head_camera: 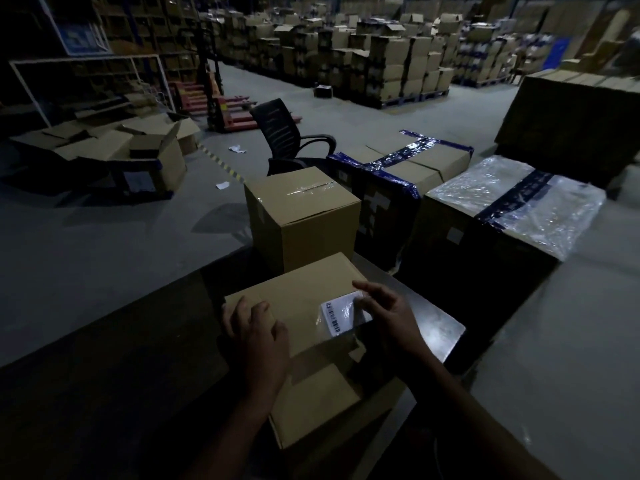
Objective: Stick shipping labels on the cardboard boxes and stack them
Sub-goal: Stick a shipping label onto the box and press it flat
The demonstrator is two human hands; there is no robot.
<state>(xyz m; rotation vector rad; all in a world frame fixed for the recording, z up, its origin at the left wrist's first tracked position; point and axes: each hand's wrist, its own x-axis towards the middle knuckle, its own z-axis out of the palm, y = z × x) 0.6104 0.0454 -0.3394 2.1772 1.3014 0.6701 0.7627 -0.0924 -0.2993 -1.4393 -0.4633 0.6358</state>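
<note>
Right hand (388,317) lay on shipping label (341,312), fingers spread flat, pressing it onto top of cardboard box (311,341) at lower centre of frame. Left hand (256,336) rested open on box's left edge. Box sat on dark counter (104,393); taped box (304,216) stood just behind.

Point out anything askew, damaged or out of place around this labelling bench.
The label sits slanted at the near box's right edge, apparently overhanging it, under the right hand. White paper scraps litter the floor beyond. Opened, partly flattened cartons sprawl at left.
</note>
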